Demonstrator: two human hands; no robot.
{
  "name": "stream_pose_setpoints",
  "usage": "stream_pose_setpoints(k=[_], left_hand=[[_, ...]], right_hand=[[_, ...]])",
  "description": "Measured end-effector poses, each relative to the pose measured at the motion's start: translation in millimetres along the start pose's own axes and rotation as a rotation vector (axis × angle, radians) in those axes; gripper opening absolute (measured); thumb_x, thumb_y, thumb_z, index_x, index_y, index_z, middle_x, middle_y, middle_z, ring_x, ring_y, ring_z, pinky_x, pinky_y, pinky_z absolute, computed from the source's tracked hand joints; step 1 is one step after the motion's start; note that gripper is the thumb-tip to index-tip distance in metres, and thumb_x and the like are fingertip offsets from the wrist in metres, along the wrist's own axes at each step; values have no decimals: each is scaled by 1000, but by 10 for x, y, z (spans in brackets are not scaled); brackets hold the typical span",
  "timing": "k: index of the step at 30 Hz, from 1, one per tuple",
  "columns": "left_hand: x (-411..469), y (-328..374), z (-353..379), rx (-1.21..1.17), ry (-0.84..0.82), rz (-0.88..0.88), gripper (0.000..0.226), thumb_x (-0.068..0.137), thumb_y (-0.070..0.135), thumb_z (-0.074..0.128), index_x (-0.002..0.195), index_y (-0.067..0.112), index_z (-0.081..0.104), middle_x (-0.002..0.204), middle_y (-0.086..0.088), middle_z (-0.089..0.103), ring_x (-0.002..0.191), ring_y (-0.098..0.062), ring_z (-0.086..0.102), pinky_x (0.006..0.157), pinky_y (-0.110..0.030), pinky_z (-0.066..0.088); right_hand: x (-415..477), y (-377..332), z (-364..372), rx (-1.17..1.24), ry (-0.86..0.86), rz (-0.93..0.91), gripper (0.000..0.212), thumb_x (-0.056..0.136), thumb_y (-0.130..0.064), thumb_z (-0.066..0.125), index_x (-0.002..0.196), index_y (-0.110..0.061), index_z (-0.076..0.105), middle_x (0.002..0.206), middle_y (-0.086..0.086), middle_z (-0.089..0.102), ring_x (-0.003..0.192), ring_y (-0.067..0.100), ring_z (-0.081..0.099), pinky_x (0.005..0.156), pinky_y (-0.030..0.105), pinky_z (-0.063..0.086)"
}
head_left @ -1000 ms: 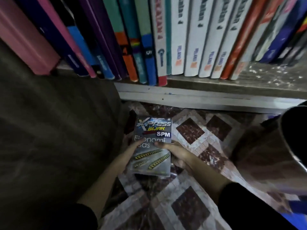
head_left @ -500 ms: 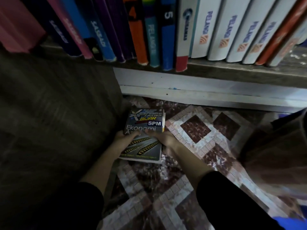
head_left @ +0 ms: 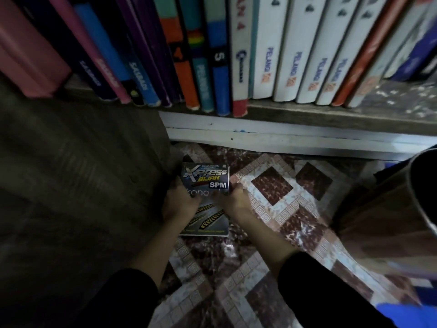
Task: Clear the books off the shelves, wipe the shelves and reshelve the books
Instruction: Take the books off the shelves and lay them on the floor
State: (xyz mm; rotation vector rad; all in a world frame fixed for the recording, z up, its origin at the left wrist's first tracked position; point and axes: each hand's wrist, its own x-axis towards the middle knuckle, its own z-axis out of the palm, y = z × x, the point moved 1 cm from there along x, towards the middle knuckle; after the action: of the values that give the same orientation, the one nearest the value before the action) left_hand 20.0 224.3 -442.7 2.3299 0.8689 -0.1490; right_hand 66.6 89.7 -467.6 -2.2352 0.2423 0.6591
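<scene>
Two hands—left (head_left: pixel 181 204), right (head_left: pixel 236 201)—curl round book (head_left: pixel 206 176) (apparently).

The book (head_left: pixel 205 178) has a glossy paper cover. The floor (head_left: pixel 272 187) is smooth and shiny, with a glint on it. The shelf (head_left: pixel 307 114) is rough, worn wood with pale specks. The spines (head_left: pixel 290 55) look smooth and faintly glossy. The sleeves (head_left: pixel 319 292) are matt black cloth.

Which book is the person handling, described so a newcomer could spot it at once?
Below the wooden shelf of upright books, down at the patterned floor, the left hand and right hand grip one book. Unlike those above, which show only spines, it shows its front cover: Xpress Bijak SPM above yellow chevrons.
</scene>
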Motion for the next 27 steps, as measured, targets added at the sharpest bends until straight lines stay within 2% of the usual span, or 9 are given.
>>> stream_pose_setpoints(k=[2,4,6,8,12,15,20,24,27], left_hand=[[-56,70,-52,67,4,116,58,85,29,64,136,13,43,138,-10,44,121,-31,47,93,-41,46],[-148,144,-113,146,-20,206,50,88,25,59,134,14,44,139,-7,41,122,-29,45,95,-39,44],[-288,260,-229,183,-52,246,46,90,23,56,134,15,45,139,-6,41,121,-28,47,93,-37,44],[-412,385,-365,137,-68,272,42,89,22,57,130,17,49,136,-5,45,118,-27,50,92,-35,45],[-659,620,-632,-25,-101,371,27,86,18,62,113,15,63,120,-5,58,105,-21,57,88,-30,47],[-881,812,-856,-60,-120,434,20,86,19,63,106,17,64,111,-2,60,98,-17,59,77,-22,44],[-1379,1105,-1186,57,-249,591,16,84,24,64,97,31,59,104,6,53,97,-11,52,76,-20,36],[-1742,1256,-1402,81,-251,681,25,86,23,61,110,27,62,114,5,56,108,-10,53,93,-22,39],[-2011,1414,-1602,120,-233,757,26,88,24,58,114,28,59,117,7,52,113,-10,48,97,-24,37]], right_hand=[[-40,-4,-155,22,40,-24,63,83,-42,67,129,-7,43,129,15,49,113,34,54,93,43,48],[-93,-5,-317,97,92,-56,43,86,-32,65,115,-5,50,121,16,56,98,29,58,80,32,48],[-214,-25,-554,124,157,-97,26,91,-23,59,110,-6,52,114,14,60,86,22,54,67,21,39],[-371,-49,-789,130,207,-129,25,94,-19,57,115,-6,51,112,13,60,87,21,54,67,19,37],[-755,-108,-1178,89,292,-224,34,88,-9,63,120,-2,53,106,13,64,96,28,60,68,25,39],[-1109,-187,-1379,103,314,-337,25,85,-3,60,110,-6,58,98,8,65,91,23,61,66,21,37],[-1675,-192,-1674,95,348,-434,11,86,-3,57,94,-4,64,92,5,63,87,17,56,68,19,32],[-2025,-140,-1848,94,398,-493,11,84,-2,59,85,-11,64,90,2,60,85,13,54,70,14,33],[-2276,-188,-2028,136,451,-530,15,81,2,60,82,-12,66,89,5,65,86,15,57,71,12,34]])
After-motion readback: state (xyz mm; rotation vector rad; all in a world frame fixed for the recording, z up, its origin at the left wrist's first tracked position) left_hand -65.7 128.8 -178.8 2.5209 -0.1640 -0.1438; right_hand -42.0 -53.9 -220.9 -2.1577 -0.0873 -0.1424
